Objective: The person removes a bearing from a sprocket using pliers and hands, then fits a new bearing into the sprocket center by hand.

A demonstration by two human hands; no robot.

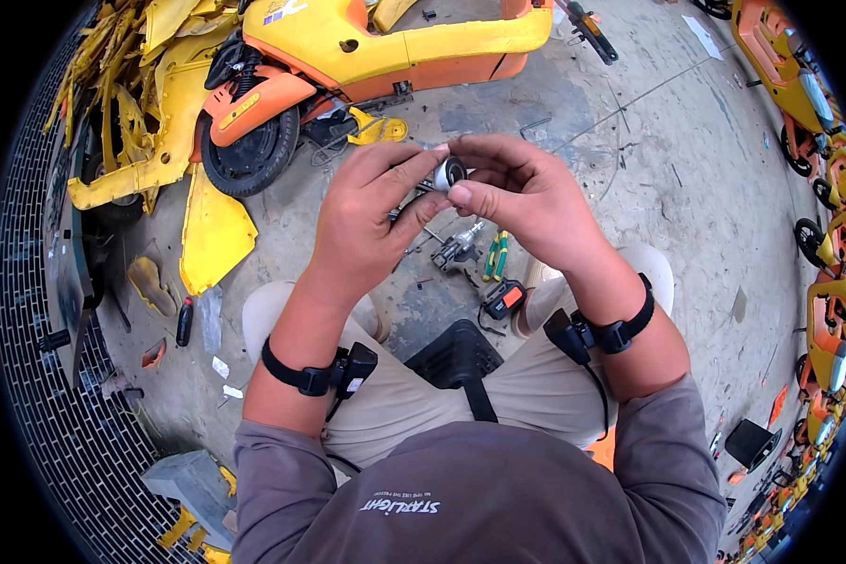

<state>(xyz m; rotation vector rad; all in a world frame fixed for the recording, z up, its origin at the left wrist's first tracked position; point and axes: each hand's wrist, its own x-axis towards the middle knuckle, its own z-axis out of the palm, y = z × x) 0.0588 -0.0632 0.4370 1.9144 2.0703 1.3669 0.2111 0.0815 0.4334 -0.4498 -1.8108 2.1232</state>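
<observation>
My left hand (pixel 376 207) and my right hand (pixel 508 193) are raised together, fingers closed round a small white-and-black cylindrical part (pixel 450 173), with some dark metal behind it partly hidden by my fingers. Below them on the concrete lie a metal tool or fitting (pixel 456 246), green-and-yellow pliers (pixel 496 256) and a black-and-orange battery pack (pixel 504 299).
An orange-and-yellow scooter (pixel 404 56) lies ahead, beside piled yellow panels (pixel 136 94). A black-handled tool (pixel 185 321) and a loose panel (pixel 211 235) are at left. Scooters (pixel 822 320) line the right. A grey block (pixel 183 479) sits lower left, a black object (pixel 752 442) lower right.
</observation>
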